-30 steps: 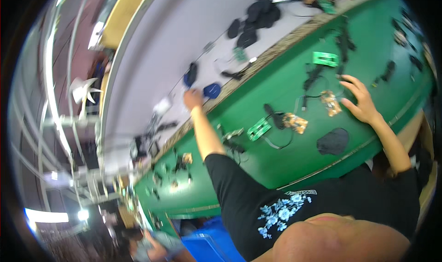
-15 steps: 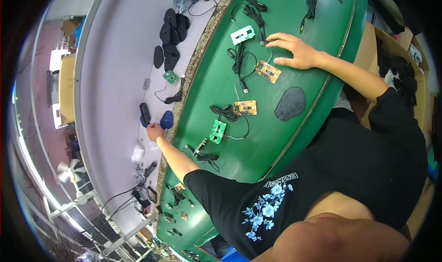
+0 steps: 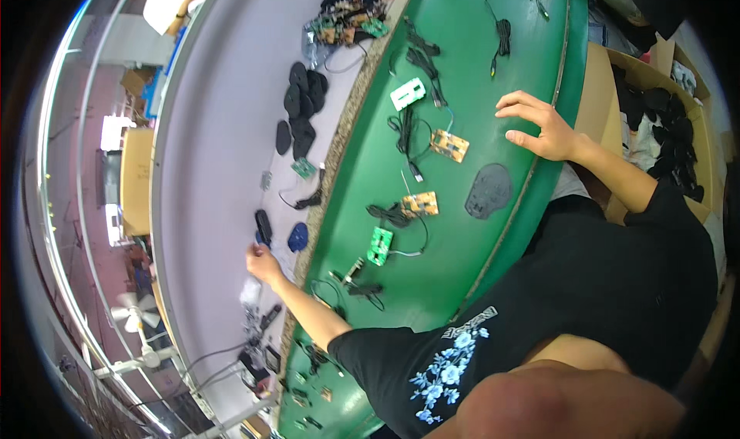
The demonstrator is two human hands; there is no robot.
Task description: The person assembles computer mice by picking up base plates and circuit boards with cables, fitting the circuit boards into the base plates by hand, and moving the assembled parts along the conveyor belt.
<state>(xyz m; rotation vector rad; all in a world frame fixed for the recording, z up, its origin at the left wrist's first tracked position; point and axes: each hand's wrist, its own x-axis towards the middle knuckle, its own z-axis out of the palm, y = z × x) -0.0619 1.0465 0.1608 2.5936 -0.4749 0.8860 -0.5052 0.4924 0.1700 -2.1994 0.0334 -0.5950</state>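
Note:
On the pale purple bench, my left hand [image 3: 264, 263] has its fingers drawn together at the end of a dark oblong piece [image 3: 264, 226]. A bit of blue shows at the fingertips; what they hold is hidden. Beside it lies a dark blue rounded part [image 3: 297, 237]. My right hand [image 3: 542, 128] hovers over the green work surface [image 3: 416, 292], fingers apart and holding nothing. Nearest to it are a tan circuit board [image 3: 450, 145] and a dark rounded plate [image 3: 489, 191]. Another tan board [image 3: 419, 204] is wired to a green board [image 3: 379, 245].
Black oval parts [image 3: 302, 100] are stacked on the bench, below a heap of circuit boards [image 3: 351, 15]. Coiled black cables [image 3: 422, 57] and a whitish-green board [image 3: 408, 94] lie on the green surface. At the right stands a carton [image 3: 655, 84] of dark parts. A person [image 3: 166, 3] is at upper left.
The whole view has shifted, so the bench and boards appear farther right and lower. My right hand has drawn away from the tan board, to the right. My left hand stays by the dark oblong piece.

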